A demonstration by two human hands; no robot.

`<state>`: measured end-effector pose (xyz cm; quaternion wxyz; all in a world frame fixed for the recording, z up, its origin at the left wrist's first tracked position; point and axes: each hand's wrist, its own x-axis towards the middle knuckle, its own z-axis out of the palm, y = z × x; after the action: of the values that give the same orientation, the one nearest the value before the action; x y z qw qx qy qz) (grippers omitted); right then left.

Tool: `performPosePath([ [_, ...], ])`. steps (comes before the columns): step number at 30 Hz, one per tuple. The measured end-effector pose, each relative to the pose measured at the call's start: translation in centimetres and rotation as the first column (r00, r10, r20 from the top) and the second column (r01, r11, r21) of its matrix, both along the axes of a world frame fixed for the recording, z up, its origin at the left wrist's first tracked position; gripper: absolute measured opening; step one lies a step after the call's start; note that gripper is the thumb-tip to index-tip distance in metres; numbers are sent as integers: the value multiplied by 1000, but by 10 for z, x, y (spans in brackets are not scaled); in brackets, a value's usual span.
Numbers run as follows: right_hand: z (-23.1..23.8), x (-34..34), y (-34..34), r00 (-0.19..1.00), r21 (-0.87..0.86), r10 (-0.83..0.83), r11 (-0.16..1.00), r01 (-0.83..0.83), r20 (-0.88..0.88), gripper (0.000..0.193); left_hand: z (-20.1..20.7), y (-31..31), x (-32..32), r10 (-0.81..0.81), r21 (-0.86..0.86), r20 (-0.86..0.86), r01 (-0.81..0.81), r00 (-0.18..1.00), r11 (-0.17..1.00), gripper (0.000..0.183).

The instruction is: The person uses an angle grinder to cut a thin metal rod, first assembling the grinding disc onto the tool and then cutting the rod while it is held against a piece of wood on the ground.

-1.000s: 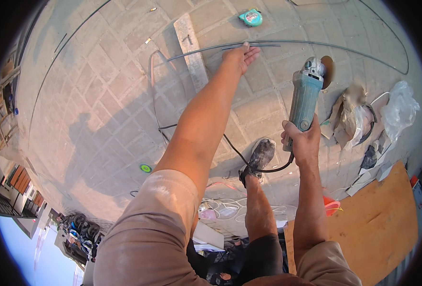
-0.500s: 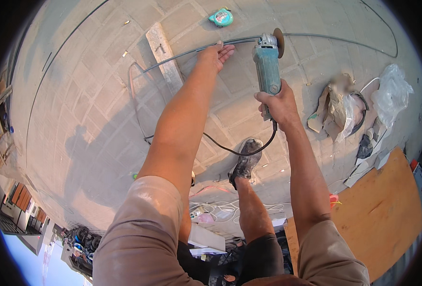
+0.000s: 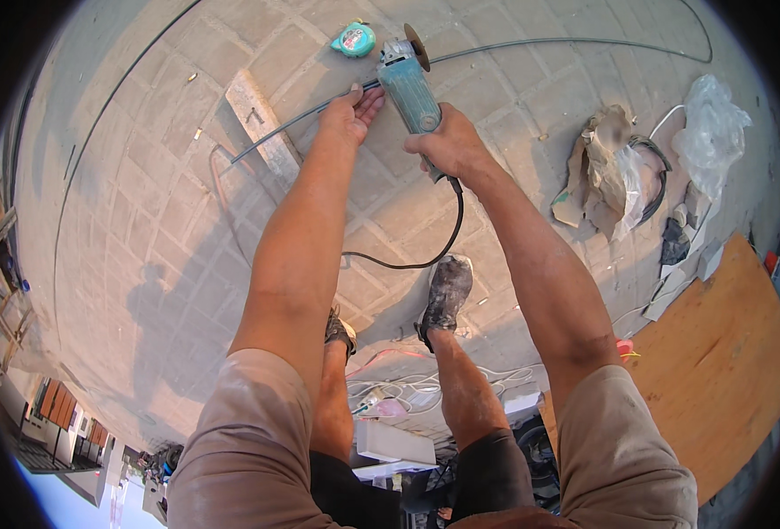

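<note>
My right hand [image 3: 447, 141] is wrapped round the rear body of a teal angle grinder [image 3: 412, 101], held upright in view with its head away from me. Its thin brown disc [image 3: 416, 48] stands edge-on at the far end, over a long dark metal rod [image 3: 288, 123]. Whether the disc touches the rod cannot be made out. Just left of the grinder, my left hand [image 3: 350, 117] has its palm turned up, with the thumb against the rod and the fingers curled beside it. Under the rod's left part lies a pale wooden strip [image 3: 262, 123]. A black cord [image 3: 434, 257] trails from the grinder.
A teal tape measure [image 3: 354, 40] lies beyond the rod on the paving. Torn brown paper [image 3: 597, 172] and a clear plastic bag [image 3: 714, 132] are at the right. Nearer stand an orange-brown board [image 3: 707, 370] and a white box [image 3: 394, 443], with tangled white cable [image 3: 416, 388] by my feet.
Both hands and the grinder have shifted left in the picture, and the grinder now leans further left. The rod, tape measure and wooden strip also appear further left as the view moved.
</note>
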<state>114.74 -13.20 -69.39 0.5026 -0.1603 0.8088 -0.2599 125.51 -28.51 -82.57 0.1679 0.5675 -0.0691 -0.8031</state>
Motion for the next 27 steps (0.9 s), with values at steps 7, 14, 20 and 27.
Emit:
performPosePath([
  [7, -2, 0, 2, 998, -7, -42, 999, 42, 49, 62, -3, 0, 0, 23, -9, -20, -23, 1000, 1000, 28],
  [14, -3, -2, 5, 997, -24, -35, 999, 37, 72, 61, -2, -2, 2, -1, -25, -55, 0, 998, 1000, 26],
  [20, 25, 19, 47, 962, -99, -271, 957, 274, 44, 57, 54, -16, 15, -88, -44, 55, 91, 995, 995, 38],
  [27, 75, 59, 112, 903, -38, -421, 904, 426, 87, 49, 29, -77, 113, 120, -331, 928, 928, 353, -171, 35],
])
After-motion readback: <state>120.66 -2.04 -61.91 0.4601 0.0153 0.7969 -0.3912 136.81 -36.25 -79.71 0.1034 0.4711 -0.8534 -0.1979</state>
